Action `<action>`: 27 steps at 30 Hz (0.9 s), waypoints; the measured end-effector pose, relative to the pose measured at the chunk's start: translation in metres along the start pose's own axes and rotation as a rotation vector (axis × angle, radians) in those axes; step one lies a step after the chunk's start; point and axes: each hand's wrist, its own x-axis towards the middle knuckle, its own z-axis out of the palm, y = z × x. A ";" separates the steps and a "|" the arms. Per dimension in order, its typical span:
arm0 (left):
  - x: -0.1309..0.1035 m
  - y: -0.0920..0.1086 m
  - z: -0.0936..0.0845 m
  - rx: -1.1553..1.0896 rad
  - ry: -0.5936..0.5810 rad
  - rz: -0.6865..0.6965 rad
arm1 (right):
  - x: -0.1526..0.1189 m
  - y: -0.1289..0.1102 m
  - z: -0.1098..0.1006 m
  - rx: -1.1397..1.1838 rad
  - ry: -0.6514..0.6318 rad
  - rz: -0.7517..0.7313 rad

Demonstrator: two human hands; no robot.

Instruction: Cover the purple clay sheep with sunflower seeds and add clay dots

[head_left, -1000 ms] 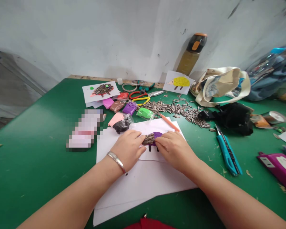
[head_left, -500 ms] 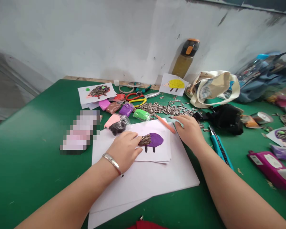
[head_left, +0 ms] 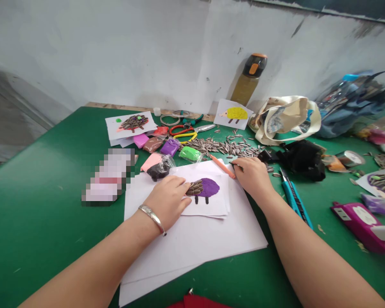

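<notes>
My left hand (head_left: 167, 201) lies on a white card (head_left: 216, 209) with its fingers stretched out, pressing it onto larger white sheets (head_left: 224, 239). On the card is a purple clay shape (head_left: 211, 187) with two short black legs. Overlapping rows of sunflower seeds (head_left: 196, 188) cover its left part; my left hand hides the rest. My right hand (head_left: 255, 177) is beside the sheets' right edge, thumb and forefinger pinched on a small dark piece that looks like a sunflower seed (head_left: 232, 163). An orange pen-like tool (head_left: 223, 167) lies just left of it. Behind spreads a pile of loose sunflower seeds (head_left: 224, 147).
Clay packets, a green one (head_left: 190, 154) among them, lie behind the sheets, near scissors (head_left: 203, 128). A teal utility knife (head_left: 295, 201) lies right of my right forearm. Farther back are a yellow hedgehog card (head_left: 233, 113), a bottle (head_left: 248, 81) and a cloth bag (head_left: 287, 119).
My right hand's fingers have closed into a pinch by the seeds, and a small dark piece now shows at the tips. My left hand stays on the card.
</notes>
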 end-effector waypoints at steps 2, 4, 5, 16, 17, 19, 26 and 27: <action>0.000 0.000 0.000 0.002 0.001 -0.008 | 0.001 0.000 0.001 -0.002 -0.002 0.024; -0.001 0.000 0.000 0.000 0.004 -0.017 | 0.001 0.001 0.002 0.007 0.006 0.053; -0.001 0.000 0.000 -0.001 0.006 -0.018 | 0.001 0.001 0.002 0.015 0.014 0.064; 0.000 -0.001 -0.001 -0.004 0.011 -0.002 | 0.002 0.000 0.004 0.084 0.081 0.102; 0.000 0.000 -0.001 -0.013 0.013 -0.005 | 0.000 -0.004 0.000 0.137 0.124 0.122; 0.001 0.000 -0.003 -0.042 0.015 -0.019 | -0.004 -0.016 -0.010 0.282 0.196 0.140; 0.000 0.002 -0.003 -0.118 0.166 0.017 | -0.030 -0.075 -0.030 0.588 -0.081 -0.149; -0.001 0.002 -0.003 -0.126 0.171 0.027 | -0.032 -0.080 -0.029 0.631 -0.123 -0.161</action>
